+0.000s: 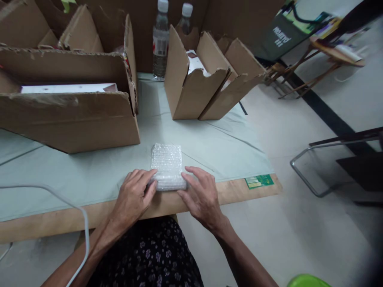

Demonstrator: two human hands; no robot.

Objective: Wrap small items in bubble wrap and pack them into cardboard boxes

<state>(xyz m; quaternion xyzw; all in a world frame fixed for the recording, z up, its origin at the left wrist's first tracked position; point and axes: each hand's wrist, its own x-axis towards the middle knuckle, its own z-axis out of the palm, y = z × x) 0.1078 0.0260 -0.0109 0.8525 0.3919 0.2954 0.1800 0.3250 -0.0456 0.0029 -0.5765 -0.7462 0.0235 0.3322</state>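
Bubble wrap (166,158) lies on the cloth at the table's front edge, its near part folded or rolled into a thicker strip. Whether anything is inside it I cannot make out. At the left end of that strip, my left hand (136,189) grips with thumb and fingers. My right hand (201,193) holds the right end the same way, its fingertips against the wrap's side. Both hands rest low, close to the wooden table edge (230,192).
A large cardboard box (98,119) with a white box (68,88) in it stands left. Two narrow cardboard holders (191,97) and water bottles (160,44) stand behind. A grey cable (85,223) crosses my left forearm. A green stool (308,281) is at lower right.
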